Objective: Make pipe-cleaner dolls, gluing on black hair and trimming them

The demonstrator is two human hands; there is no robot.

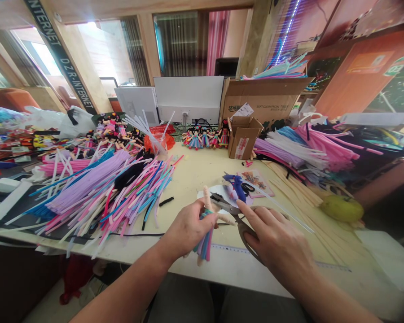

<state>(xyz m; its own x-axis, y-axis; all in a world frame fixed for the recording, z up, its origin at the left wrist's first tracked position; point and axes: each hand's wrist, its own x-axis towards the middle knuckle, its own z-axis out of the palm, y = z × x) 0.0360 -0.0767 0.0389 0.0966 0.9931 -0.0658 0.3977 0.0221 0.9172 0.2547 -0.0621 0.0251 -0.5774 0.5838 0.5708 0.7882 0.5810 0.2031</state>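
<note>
My left hand (pixel 188 226) is closed around a small pipe-cleaner doll (pixel 205 242) with a striped skirt in pink, blue and purple. Cream-coloured stems stick out of the doll at the top and to the right. In my right hand (pixel 276 233) is a pair of scissors (pixel 240 220), fingers through the handles. The blades reach the upper part of the doll, their tips close beside the upright cream stem. Whether the blades touch it I cannot tell. Just behind the scissors lies a blue glue gun (pixel 235 185) on the table.
Loose pipe cleaners (pixel 97 188) cover the left of the table (pixel 195 172); more bundles (pixel 309 143) lie at the right. Finished dolls (pixel 205 137) stand at the back near a small cardboard box (pixel 243 139). A green fruit (pixel 341 207) sits at the right, a ruler (pixel 234 248) near the front.
</note>
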